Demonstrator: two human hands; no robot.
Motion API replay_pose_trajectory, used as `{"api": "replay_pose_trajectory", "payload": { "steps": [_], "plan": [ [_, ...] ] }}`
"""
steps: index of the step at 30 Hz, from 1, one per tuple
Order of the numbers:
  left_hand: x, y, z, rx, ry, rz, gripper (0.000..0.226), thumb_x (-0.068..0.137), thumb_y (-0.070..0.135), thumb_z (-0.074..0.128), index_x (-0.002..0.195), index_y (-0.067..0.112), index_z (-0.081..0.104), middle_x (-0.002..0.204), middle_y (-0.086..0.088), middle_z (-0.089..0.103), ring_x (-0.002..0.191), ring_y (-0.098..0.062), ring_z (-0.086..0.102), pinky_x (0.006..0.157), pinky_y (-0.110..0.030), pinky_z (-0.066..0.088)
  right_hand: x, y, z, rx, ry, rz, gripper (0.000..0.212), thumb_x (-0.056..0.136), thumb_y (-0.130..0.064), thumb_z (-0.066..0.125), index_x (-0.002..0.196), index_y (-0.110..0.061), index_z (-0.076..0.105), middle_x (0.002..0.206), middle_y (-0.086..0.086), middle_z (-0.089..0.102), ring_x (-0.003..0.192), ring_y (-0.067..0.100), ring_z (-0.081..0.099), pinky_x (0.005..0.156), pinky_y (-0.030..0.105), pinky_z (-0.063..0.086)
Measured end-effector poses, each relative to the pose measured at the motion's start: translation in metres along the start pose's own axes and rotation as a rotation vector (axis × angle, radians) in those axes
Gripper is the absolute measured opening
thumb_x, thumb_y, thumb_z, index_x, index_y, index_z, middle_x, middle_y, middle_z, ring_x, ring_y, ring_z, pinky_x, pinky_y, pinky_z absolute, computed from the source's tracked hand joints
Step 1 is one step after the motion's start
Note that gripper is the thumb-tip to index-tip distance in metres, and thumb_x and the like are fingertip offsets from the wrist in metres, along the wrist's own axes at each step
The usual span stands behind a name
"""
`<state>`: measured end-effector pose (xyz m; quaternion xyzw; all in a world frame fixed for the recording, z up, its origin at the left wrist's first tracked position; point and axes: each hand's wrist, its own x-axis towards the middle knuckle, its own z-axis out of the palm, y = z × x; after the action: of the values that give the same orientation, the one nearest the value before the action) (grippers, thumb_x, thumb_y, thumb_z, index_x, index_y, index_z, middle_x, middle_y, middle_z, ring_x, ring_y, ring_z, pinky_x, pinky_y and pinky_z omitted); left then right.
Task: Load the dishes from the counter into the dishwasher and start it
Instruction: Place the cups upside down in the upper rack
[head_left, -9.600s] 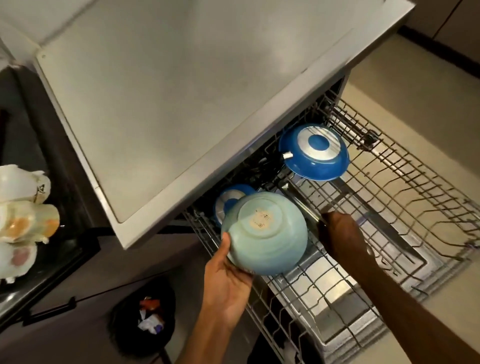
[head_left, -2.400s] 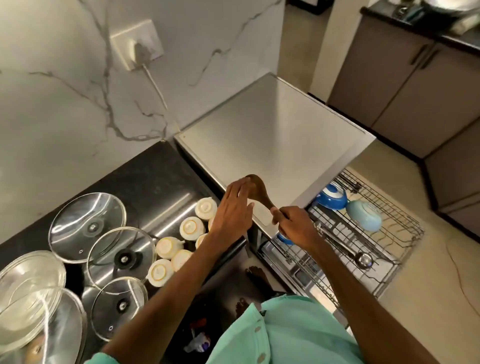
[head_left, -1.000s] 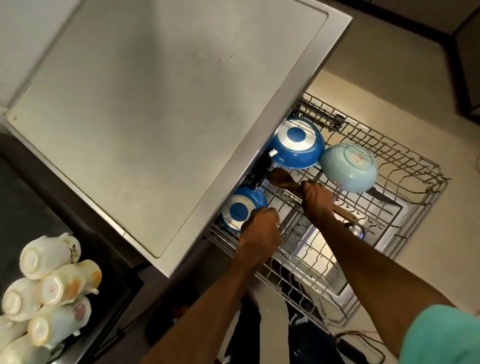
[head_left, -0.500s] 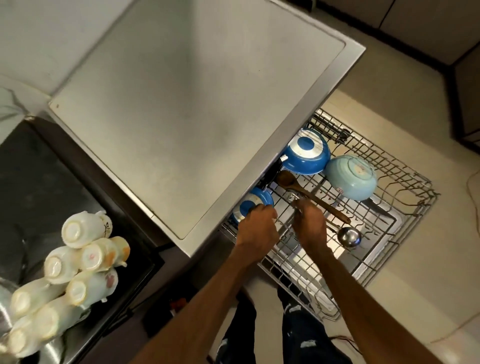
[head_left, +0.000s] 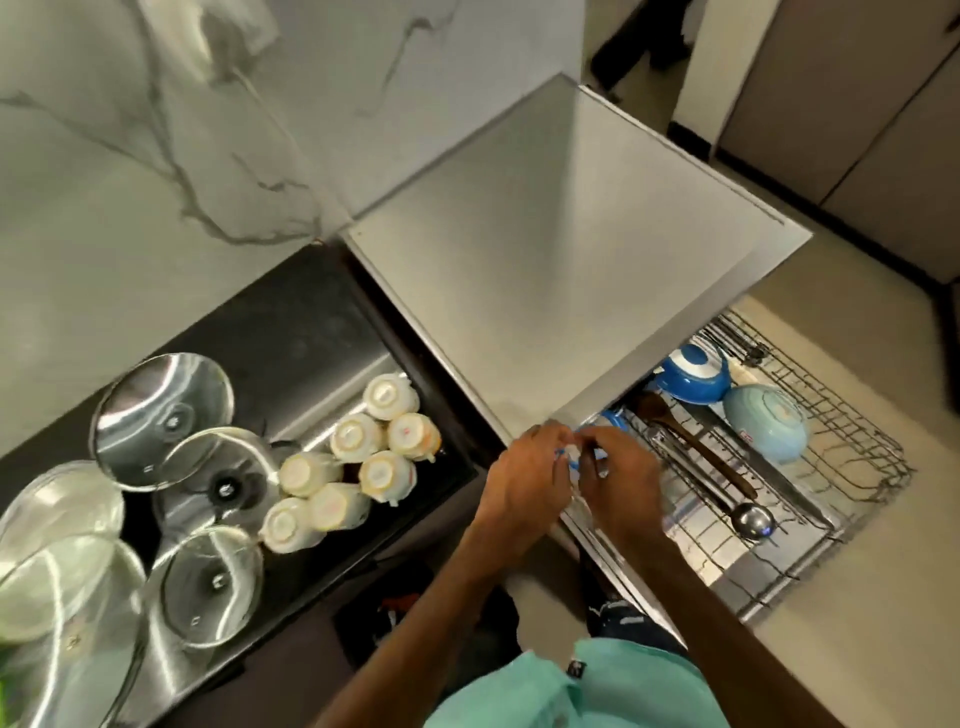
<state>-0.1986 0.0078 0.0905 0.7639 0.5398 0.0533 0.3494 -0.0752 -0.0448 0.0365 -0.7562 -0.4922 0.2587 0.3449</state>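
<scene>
Person wearing loose mint-green shirt (head_left: 623, 696), fabric bunching in soft folds. Small dark square tag (head_left: 574, 670) sitting near shirt's edge, pale mark on it too small for reading. Dark blue trousers (head_left: 621, 616) showing beyond shirt, carrying faint pale marks. Left forearm (head_left: 441, 597) and right forearm (head_left: 727, 613) showing uncovered down to left hand (head_left: 524, 480) and right hand (head_left: 621, 486).

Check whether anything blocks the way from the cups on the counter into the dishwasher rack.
Only the dishwasher's front corner: it juts between the cups and the rack, so cups must go round it. The left hand and right hand are at the rack's near corner, over the small blue pan.
</scene>
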Motion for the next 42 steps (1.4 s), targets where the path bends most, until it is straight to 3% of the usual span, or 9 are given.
{"api": "replay_pose_trajectory", "payload": {
  "steps": [7,12,16,21,24,29,33,38,42],
  "plan": [
    [-0.036,-0.083,-0.092,0.039,0.202,0.028,0.021,0.096,0.026,0.048,0.114,0.030,0.060,0.111,0.006,0.066,0.100,-0.015,0.063,0.087,-0.035,0.053,0.007,-0.099,0.065,0.168,-0.078,-0.110,0.018,0.089,-0.015,0.068,0.106,-0.020,0.071,0.099,-0.005,0.072,0.091,0.014,0.068,0.079,0.035,0.059],
    [-0.047,-0.157,-0.138,0.035,0.317,-0.058,0.025,0.094,0.018,0.053,0.117,0.024,0.060,0.114,-0.001,0.068,0.108,-0.021,0.061,0.086,-0.040,0.052,0.027,-0.133,0.119,-0.023,-0.348,-0.219,0.055,0.080,-0.015,0.075,0.132,-0.020,0.057,0.128,0.000,0.060,0.115,0.016,0.058,0.099,0.037,0.052],
    [-0.022,-0.201,-0.151,0.048,0.290,-0.091,0.034,0.087,0.013,0.057,0.120,0.020,0.055,0.119,-0.003,0.061,0.113,-0.024,0.055,0.092,-0.039,0.049,0.037,-0.135,0.147,-0.166,-0.548,-0.237,0.070,0.076,-0.004,0.073,0.139,-0.023,0.052,0.138,0.002,0.054,0.125,0.021,0.054,0.107,0.043,0.046],
    [0.025,-0.209,-0.162,0.193,0.054,-0.009,0.080,0.077,0.012,0.071,0.148,0.018,0.034,0.146,-0.014,0.040,0.134,-0.036,0.041,0.109,-0.049,0.041,0.041,-0.140,0.160,-0.332,-0.635,-0.231,0.070,0.081,-0.017,0.067,0.142,-0.041,0.041,0.138,-0.002,0.052,0.122,0.023,0.055,0.103,0.043,0.048],
    [0.045,-0.207,-0.163,0.262,-0.129,0.006,0.089,0.080,0.023,0.076,0.153,0.028,0.027,0.155,-0.018,0.028,0.138,-0.045,0.034,0.108,-0.061,0.039,0.039,-0.141,0.158,-0.307,-0.588,-0.225,0.065,0.083,-0.021,0.069,0.139,-0.041,0.043,0.136,-0.002,0.055,0.121,0.023,0.056,0.103,0.044,0.049],
    [0.062,-0.212,-0.153,0.325,-0.226,0.049,0.079,0.075,0.025,0.079,0.141,0.036,0.037,0.134,-0.011,0.048,0.121,-0.037,0.053,0.097,-0.058,0.050,0.038,-0.128,0.140,-0.245,-0.456,-0.176,0.075,0.073,-0.012,0.083,0.137,-0.033,0.050,0.132,-0.003,0.057,0.120,0.020,0.057,0.101,0.045,0.051],
    [0.064,-0.201,-0.154,0.351,-0.118,0.068,0.063,0.074,0.027,0.083,0.126,0.031,0.048,0.117,-0.007,0.056,0.107,-0.031,0.061,0.086,-0.049,0.056,0.035,-0.123,0.123,-0.167,-0.376,-0.116,0.079,0.069,-0.007,0.086,0.134,-0.034,0.050,0.130,-0.008,0.056,0.119,0.016,0.056,0.101,0.044,0.052],
    [0.049,-0.177,-0.159,0.220,0.097,0.061,0.072,0.074,0.025,0.082,0.134,0.035,0.044,0.126,-0.004,0.056,0.116,-0.027,0.057,0.088,-0.049,0.056,0.023,-0.116,0.093,-0.072,-0.237,-0.064,0.074,0.071,-0.008,0.088,0.133,-0.029,0.054,0.129,-0.007,0.058,0.120,0.017,0.056,0.104,0.043,0.051],
    [0.024,-0.143,-0.159,0.122,0.237,0.134,0.068,0.077,0.029,0.078,0.134,0.039,0.043,0.131,0.002,0.055,0.117,-0.024,0.057,0.086,-0.046,0.057,0.009,-0.107,0.064,-0.026,-0.145,-0.020,0.072,0.072,-0.012,0.088,0.131,-0.034,0.054,0.126,-0.011,0.058,0.120,0.012,0.055,0.100,0.033,0.053]
  ]
}}
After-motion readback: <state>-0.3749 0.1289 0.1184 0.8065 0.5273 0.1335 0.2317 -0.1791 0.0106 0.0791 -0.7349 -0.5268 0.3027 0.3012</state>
